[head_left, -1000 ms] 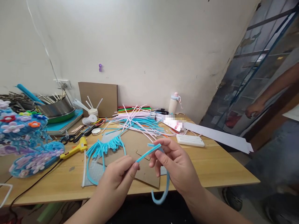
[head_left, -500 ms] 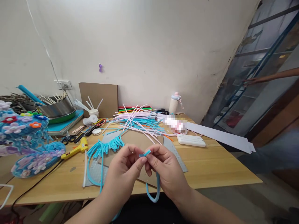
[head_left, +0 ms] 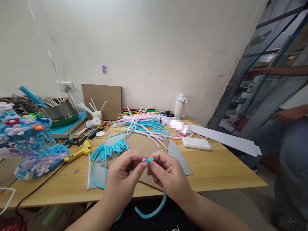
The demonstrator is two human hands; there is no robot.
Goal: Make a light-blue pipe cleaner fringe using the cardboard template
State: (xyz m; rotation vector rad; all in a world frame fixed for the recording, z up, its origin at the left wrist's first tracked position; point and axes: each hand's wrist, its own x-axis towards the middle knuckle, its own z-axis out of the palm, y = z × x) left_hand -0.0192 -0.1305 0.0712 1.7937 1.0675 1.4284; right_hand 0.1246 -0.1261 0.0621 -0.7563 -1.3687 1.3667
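Note:
Between the fingertips of my left hand (head_left: 127, 176) and my right hand (head_left: 169, 173) a short bent bit of blue pipe cleaner (head_left: 149, 159) shows. Both hands pinch it, thumbs against fingers, just above the table's front edge. A curved length of blue pipe cleaner (head_left: 154, 214) hangs below my right hand, its free end pointing left. Beyond my left hand lies a row of looped blue pipe cleaners (head_left: 112, 149) with a long strand curving down toward my left wrist. Under and behind the hands lies a cardboard sheet (head_left: 141, 144) on a grey cutting mat (head_left: 181, 158).
Loose pipe cleaners (head_left: 144, 125) pile up at the back. On the left are a yellow glue gun (head_left: 80, 152), scissors (head_left: 72, 141) and a flowered blue craft piece (head_left: 40, 163). A bottle (head_left: 179, 107) and white case (head_left: 196, 143) stand right. Another person (head_left: 291, 144) is at the far right.
The hanging pipe cleaner, earlier a loop under my right hand, now swings out with its end free to the left. The other person has come further into view.

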